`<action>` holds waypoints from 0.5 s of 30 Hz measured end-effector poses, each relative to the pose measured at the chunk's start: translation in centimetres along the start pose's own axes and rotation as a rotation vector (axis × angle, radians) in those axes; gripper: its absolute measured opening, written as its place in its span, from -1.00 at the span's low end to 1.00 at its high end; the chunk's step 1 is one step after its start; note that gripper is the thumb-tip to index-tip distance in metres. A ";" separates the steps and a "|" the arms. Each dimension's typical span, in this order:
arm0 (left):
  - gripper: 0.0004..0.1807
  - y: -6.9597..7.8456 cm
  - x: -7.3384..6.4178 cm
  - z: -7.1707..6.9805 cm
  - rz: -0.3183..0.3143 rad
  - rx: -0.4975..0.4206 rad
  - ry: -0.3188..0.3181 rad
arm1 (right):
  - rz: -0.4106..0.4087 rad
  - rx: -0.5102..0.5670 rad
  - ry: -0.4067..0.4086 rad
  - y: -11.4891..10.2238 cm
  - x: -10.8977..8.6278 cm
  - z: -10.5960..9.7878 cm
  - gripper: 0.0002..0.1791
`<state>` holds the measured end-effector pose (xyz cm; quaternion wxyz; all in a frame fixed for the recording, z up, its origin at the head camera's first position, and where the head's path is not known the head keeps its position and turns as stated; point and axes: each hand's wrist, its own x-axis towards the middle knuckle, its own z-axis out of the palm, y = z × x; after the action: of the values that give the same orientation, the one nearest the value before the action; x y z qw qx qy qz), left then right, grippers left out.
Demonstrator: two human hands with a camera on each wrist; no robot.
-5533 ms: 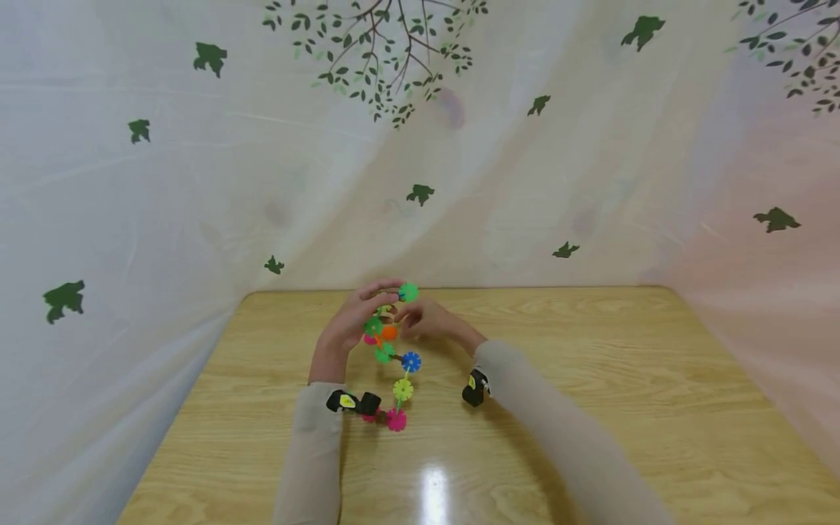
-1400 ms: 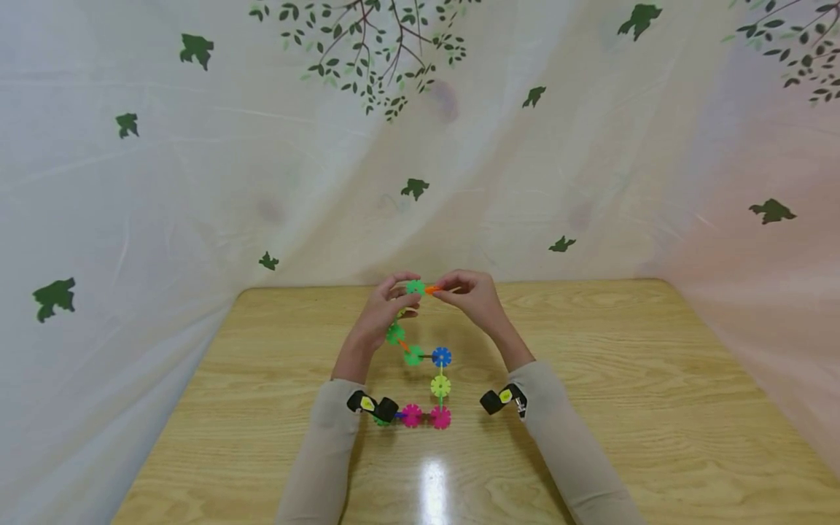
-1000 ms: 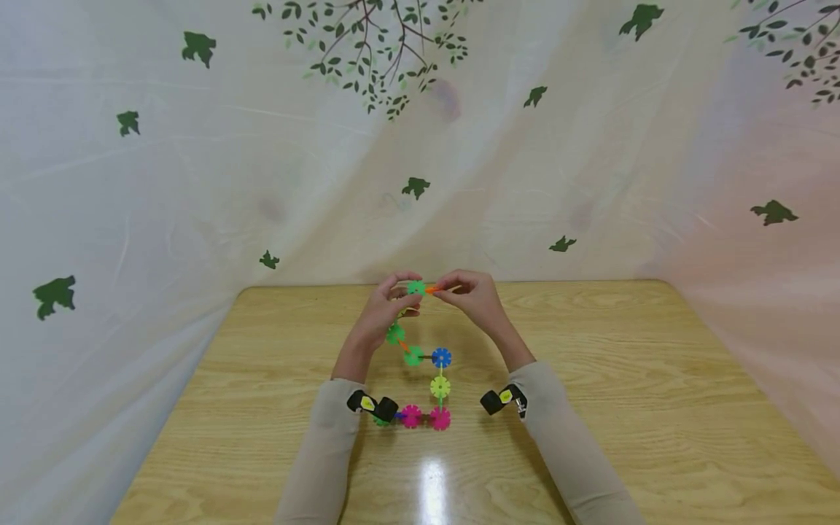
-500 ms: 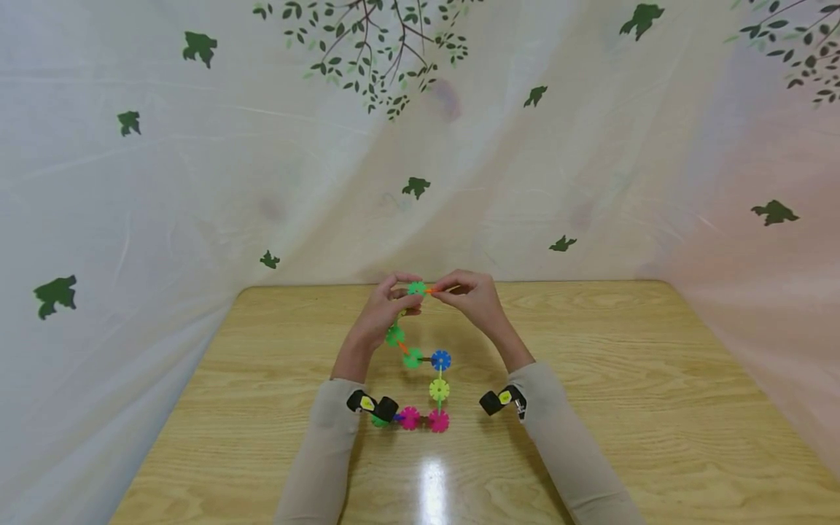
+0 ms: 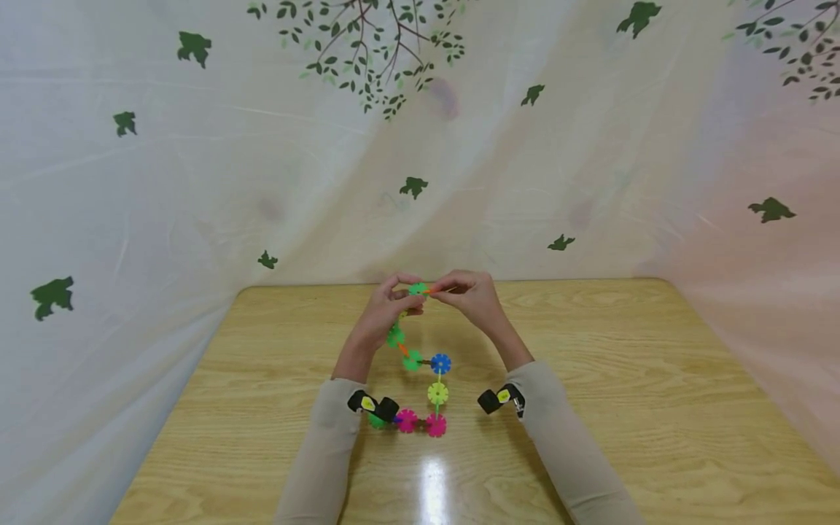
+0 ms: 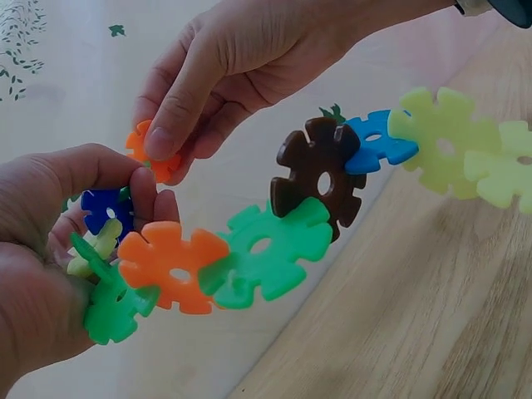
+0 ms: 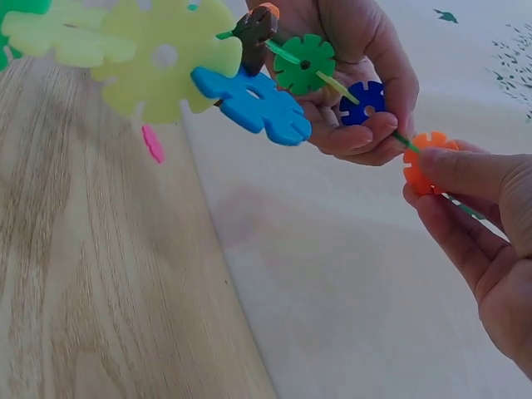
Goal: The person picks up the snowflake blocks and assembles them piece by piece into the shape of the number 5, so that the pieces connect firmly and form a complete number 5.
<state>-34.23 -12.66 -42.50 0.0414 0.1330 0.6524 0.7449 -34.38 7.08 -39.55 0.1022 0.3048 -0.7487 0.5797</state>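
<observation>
A chain of interlocking notched plastic discs, with a yellow disc (image 5: 438, 394) in its lower stretch, hangs from my left hand (image 5: 380, 313). That hand pinches a green disc (image 5: 418, 289) at the upper end between thumb and fingers. Pinched in my right hand (image 5: 477, 297) is an orange disc (image 7: 422, 170), right at the edge of that green disc. A dark blue disc (image 7: 362, 103) lies against my left fingers, which partly hide the upper links. Farther along come a brown disc (image 6: 320, 166) and a light blue disc (image 7: 253, 100). Pink discs (image 5: 436, 426) come near the lower end.
The wooden table (image 5: 590, 379) spreads beneath both arms. Behind it hangs a pale cloth (image 5: 328, 182) printed with leaves and birds. Black wrist cameras (image 5: 504, 398) sit on both sleeves, and the left one overlaps the chain's lower end in the head view.
My right hand has risen from beside the chain and brought the orange disc to the top green disc. Lately the hands stay nearly still, while the lower chain drifts slightly toward me.
</observation>
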 end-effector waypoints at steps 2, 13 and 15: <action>-0.73 0.1 0.0 -0.1 -0.002 0.006 -0.001 | 0.014 -0.002 -0.001 0.7 0.2 0.1 -0.92; -0.68 0.9 -0.5 -1.3 -0.006 0.084 -0.011 | 0.050 0.014 -0.032 3.1 0.7 0.6 -0.83; -0.67 1.1 -0.6 -1.6 -0.012 0.097 0.003 | 0.056 0.001 -0.041 3.2 0.8 0.5 -0.81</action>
<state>-33.88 -14.49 -41.68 0.0383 0.1296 0.6886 0.7125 -36.74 6.83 -41.92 0.0703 0.2956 -0.7587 0.5762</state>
